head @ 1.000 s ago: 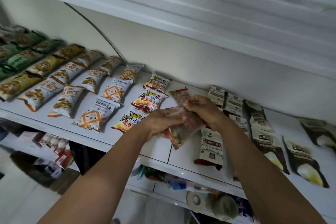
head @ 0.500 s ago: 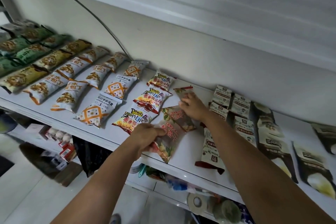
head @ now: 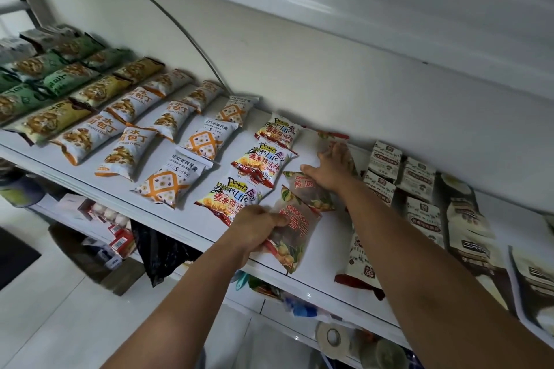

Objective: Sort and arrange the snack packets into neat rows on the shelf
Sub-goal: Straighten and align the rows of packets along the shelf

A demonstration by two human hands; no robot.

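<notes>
Snack packets lie in rows on a white shelf [head: 192,228]. My left hand [head: 254,228] grips the near clear packet with red lettering [head: 295,232] at the shelf's front edge. A second packet of the same kind [head: 308,193] lies just behind it, partly overlapped. My right hand [head: 331,169] reaches further back, fingers spread flat on a third clear packet [head: 328,139] near the wall. To the left stands a column of three yellow-and-red packets [head: 260,163].
Further left are rows of white-orange packets [head: 171,186], crouton packets [head: 129,153] and green packets [head: 60,81]. White-and-brown packets [head: 422,219] fill the right side. An upper shelf overhangs closely. Below are boxes, a black bag [head: 162,255] and a tape roll [head: 332,337].
Both hands held one clear packet together; now they have parted. My left hand has set its packet down at the front edge, and my right hand has reached back to the rear packet.
</notes>
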